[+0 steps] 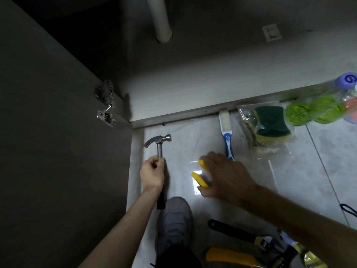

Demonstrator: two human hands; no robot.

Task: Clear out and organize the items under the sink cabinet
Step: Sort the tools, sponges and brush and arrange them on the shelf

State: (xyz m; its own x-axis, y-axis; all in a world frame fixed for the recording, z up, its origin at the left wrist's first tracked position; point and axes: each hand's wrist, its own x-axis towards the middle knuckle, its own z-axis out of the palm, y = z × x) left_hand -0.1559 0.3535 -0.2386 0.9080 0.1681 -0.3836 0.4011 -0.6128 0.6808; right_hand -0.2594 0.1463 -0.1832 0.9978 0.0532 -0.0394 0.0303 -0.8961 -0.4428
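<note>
A claw hammer [158, 144] with a steel head and black grip lies on the tiled floor by the open cabinet door [58, 142]. My left hand [152, 171] is closed around its shaft just below the head. My right hand [224, 175] rests over a tool with two yellow handles [200, 179], which looks like pliers; its fingers cover the tool's far end. The under-sink cabinet floor [193, 78] lies bare beyond the metal sill, with a white drain pipe [162, 20] above.
On the floor sit a blue-and-white brush [227, 138], bagged green-yellow sponges [270, 126] and green bottles [316, 107] at the right. Near my grey shoe [173, 221] lie a black-handled tool [231, 230] and a yellow-handled one [229, 257].
</note>
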